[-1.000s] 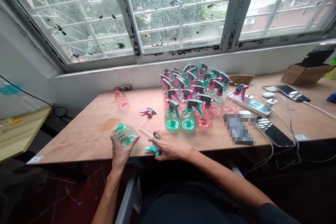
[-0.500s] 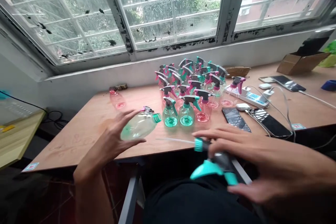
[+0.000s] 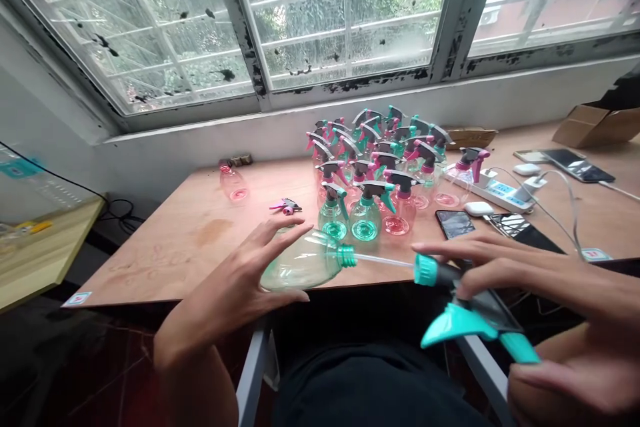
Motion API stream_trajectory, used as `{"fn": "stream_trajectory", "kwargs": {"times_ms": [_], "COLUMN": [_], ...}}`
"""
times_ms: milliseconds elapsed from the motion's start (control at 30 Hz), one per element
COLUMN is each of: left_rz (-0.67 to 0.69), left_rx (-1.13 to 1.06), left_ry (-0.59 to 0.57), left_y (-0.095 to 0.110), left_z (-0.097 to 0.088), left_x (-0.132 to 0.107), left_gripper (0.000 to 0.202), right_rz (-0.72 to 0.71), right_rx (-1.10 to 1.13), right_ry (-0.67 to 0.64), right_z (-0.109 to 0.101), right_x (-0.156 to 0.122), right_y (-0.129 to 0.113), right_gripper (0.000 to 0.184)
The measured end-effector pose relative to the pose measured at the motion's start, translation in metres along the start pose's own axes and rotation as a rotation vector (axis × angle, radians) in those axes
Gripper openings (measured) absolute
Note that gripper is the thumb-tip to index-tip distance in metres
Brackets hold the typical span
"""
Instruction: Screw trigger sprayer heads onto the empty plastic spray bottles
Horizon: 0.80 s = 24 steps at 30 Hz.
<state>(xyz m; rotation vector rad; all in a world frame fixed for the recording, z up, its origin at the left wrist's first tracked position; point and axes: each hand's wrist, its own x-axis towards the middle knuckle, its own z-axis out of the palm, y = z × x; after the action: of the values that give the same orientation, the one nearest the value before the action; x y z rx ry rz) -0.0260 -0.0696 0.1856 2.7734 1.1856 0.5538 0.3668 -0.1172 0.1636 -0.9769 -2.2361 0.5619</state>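
Note:
My left hand (image 3: 250, 273) grips a clear green bottle (image 3: 305, 263) lying on its side in the air, its threaded neck pointing right. In my right hand (image 3: 540, 300) is a teal and black spray head (image 3: 465, 300), held with its collar toward the bottle. Its thin white dip tube (image 3: 383, 259) reaches left, with its end inside the bottle neck; the collar stays apart from the neck. Behind my hands stand several assembled spray bottles (image 3: 365, 217), green and pink. A loose pink and black spray head (image 3: 286, 206) lies on the table beyond my left hand.
An open pink bottle (image 3: 233, 183) stands at the back left of the wooden table (image 3: 165, 240). On the right are a white power strip (image 3: 500, 192) with cables, phones (image 3: 577, 165), an earbud case (image 3: 479, 209) and a cardboard box (image 3: 595, 125). Windows line the back wall.
The dip tube's end has entered the bottle neck. My left hand and the bottle have shifted right in the picture, as has the right hand with the spray head; the view shifted too.

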Motion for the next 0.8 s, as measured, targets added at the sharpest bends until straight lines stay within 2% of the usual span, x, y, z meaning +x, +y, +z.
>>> {"fn": "stream_trajectory", "kwargs": {"times_ms": [67,100,167,233,333,367,433,500,567,633,667,700,800], "left_rz": [0.013,0.015,0.027,0.052,0.046,0.043,0.062,0.103,0.090,0.006,-0.047,-0.083,-0.113], "left_rx": [-0.077,-0.140,-0.267,-0.319,-0.232,-0.195,-0.138,-0.101,-0.091,-0.136,-0.178,-0.222,-0.275], "left_ry": [0.060,0.123,0.282,0.434,0.621,0.670,0.742,0.806,0.811,0.722,0.660,0.609,0.517], "left_y": [0.007,0.010,0.014,0.016,0.018,0.019,0.022,0.026,0.028,0.029,0.029,0.027,0.020], "left_z": [-0.001,-0.001,-0.003,-0.006,-0.010,-0.011,-0.011,-0.008,-0.004,0.001,0.004,0.007,0.015], "left_x": [0.002,0.003,0.004,0.005,0.006,0.007,0.011,0.014,0.016,0.017,0.017,0.017,0.020], "left_gripper": [0.098,0.107,0.122,0.121,0.104,0.100,0.096,0.093,0.091,0.088,0.086,0.083,0.080], "right_rz": [-0.014,-0.023,-0.055,-0.090,-0.164,-0.198,-0.304,-0.332,-0.285,-0.238,-0.213,-0.180,-0.082], "right_rx": [-0.027,0.002,0.107,0.254,0.543,0.630,0.784,0.830,0.754,0.684,0.678,0.685,0.646], "right_ry": [-0.173,-0.205,-0.169,-0.074,0.092,0.132,0.293,0.444,0.600,0.711,0.748,0.758,0.687], "right_z": [0.001,0.002,0.005,0.012,0.032,0.041,0.060,0.077,0.090,0.097,0.098,0.097,0.088], "right_x": [0.018,0.026,0.042,0.054,0.069,0.074,0.084,0.093,0.100,0.104,0.105,0.106,0.106], "right_y": [-0.001,-0.002,-0.005,-0.008,-0.011,-0.012,-0.013,-0.015,-0.019,-0.022,-0.021,-0.020,-0.009], "right_gripper": [0.058,0.052,0.047,0.053,0.057,0.057,0.061,0.065,0.046,0.020,0.019,0.026,0.048]}}
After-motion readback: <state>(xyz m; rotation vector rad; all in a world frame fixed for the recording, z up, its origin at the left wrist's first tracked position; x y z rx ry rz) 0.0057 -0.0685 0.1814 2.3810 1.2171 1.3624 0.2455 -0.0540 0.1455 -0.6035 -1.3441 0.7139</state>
